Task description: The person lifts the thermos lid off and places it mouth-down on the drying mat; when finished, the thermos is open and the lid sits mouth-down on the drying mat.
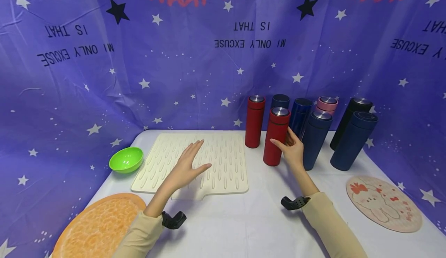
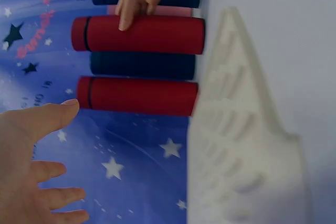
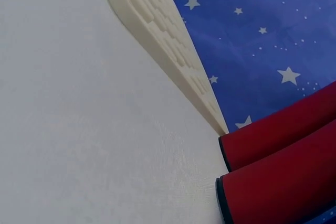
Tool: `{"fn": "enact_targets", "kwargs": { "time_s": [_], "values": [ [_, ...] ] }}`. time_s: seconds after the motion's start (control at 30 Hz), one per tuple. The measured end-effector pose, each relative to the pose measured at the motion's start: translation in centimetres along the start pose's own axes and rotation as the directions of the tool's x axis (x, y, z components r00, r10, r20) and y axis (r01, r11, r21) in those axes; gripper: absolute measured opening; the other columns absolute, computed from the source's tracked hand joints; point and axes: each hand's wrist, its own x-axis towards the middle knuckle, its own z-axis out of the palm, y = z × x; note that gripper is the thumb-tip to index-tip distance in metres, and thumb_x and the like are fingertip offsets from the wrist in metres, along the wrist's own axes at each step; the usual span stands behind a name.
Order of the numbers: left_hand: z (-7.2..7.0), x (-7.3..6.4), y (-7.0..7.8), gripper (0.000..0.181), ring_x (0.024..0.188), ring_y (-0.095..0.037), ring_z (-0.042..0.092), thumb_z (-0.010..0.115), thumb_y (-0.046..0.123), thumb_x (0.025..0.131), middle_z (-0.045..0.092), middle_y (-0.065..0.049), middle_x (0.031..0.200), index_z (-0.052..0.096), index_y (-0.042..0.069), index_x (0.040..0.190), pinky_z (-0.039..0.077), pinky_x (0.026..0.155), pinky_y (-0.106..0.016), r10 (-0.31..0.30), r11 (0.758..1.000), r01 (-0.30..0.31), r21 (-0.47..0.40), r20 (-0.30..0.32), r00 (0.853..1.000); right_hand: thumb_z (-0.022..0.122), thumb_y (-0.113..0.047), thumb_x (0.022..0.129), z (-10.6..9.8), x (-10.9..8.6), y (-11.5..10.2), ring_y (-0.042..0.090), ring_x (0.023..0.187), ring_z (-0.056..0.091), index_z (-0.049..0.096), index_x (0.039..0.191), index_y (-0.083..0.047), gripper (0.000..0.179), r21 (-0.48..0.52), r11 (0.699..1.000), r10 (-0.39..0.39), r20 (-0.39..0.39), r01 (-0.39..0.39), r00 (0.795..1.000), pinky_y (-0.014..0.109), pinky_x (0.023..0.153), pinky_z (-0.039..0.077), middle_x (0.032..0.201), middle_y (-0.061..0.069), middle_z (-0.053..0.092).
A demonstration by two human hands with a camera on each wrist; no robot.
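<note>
"What lies closest?"

"An orange mat (image 1: 101,229) at ten o'clock, cut off by the head view's lower edge, and a rabbit mat (image 1: 381,204) towards two."

"The left hand (image 1: 186,169)?"

"At eleven, fingers spread and grasping nothing, hiding part of the white tray (image 1: 228,169). A green bowl (image 1: 126,168) sits at about ten, just beside that tray."

"And the right hand (image 1: 292,149)?"

"At one o'clock, thumb and fingers around the front red flask (image 1: 273,153), which is upright. Some fingertips disappear behind it. Its top is cropped out of the right wrist view."

"Beyond that?"

"Navy flasks (image 1: 315,144) between one and two, then the rear red flask (image 1: 254,124) nearer twelve. The pink flask (image 1: 327,104) is mostly hidden, the black flask (image 1: 351,120) partly covered."
</note>
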Motion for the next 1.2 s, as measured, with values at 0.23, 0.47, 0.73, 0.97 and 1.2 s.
{"fn": "enact_targets", "kwargs": {
  "time_s": [0.23,0.47,0.73,0.97,1.2],
  "values": [
    [-0.4,1.7,2.6,0.079,0.146,-0.029,0.01,0.065,0.041,0.091,0.023,-0.004,0.158,0.022,0.02,0.155,0.014,0.113,-0.061,0.069,0.997,-0.07,-0.028,-0.027,0.997,0.085,-0.015,0.074,0.2,-0.4,-1.0,0.024,0.125,0.052,0.047,0.143,-0.013,0.079,0.0,0.999,-0.049,0.004,0.049,0.999,0.029,0.101,0.044,0.138,0.01,0.053],
    [-0.6,2.9,4.6,0.079,0.146,-0.025,0.011,0.067,0.038,0.091,0.024,-0.002,0.158,0.024,0.02,0.154,0.016,0.113,-0.058,0.132,0.988,-0.136,-0.067,-0.056,0.99,0.084,-0.004,0.073,0.4,-1.3,-3.2,0.025,0.125,0.051,0.048,0.142,-0.008,0.078,0.002,0.998,-0.059,0.002,0.059,0.998,0.031,0.102,0.043,0.139,0.012,0.052],
    [-1.6,3.4,6.1,0.074,0.14,-0.017,0.03,0.072,0.035,0.088,0.035,0.006,0.152,0.033,0.029,0.15,0.028,0.112,-0.046,0.205,0.959,-0.233,-0.159,-0.177,0.963,0.084,0.0,0.071,0.5,-3.8,-7.7,0.018,0.115,0.06,0.053,0.138,-0.007,0.075,-0.038,0.987,-0.157,0.036,0.159,0.987,0.022,0.094,0.048,0.132,0.015,0.057],
    [-2.3,2.8,6.8,0.074,0.136,-0.013,0.036,0.076,0.031,0.084,0.04,0.009,0.148,0.038,0.029,0.148,0.032,0.111,-0.042,0.261,0.937,-0.304,-0.172,-0.235,0.936,0.085,0.006,0.067,0.4,-4.5,-8.6,0.01,0.11,0.061,0.058,0.134,-0.007,0.073,-0.134,0.916,-0.359,0.15,0.379,0.921,0.021,0.093,0.048,0.124,0.015,0.063],
    [-2.3,2.6,7.4,0.077,0.136,-0.012,0.036,0.078,0.029,0.082,0.04,0.01,0.148,0.039,0.029,0.148,0.031,0.111,-0.039,0.316,0.919,-0.358,-0.164,-0.236,0.919,0.092,-0.004,0.059,0.4,-4.5,-7.9,0.016,0.098,0.063,0.062,0.131,-0.014,0.079,-0.258,0.795,-0.497,0.243,0.549,0.833,0.013,0.081,0.05,0.111,0.009,0.069]
  ]
}}
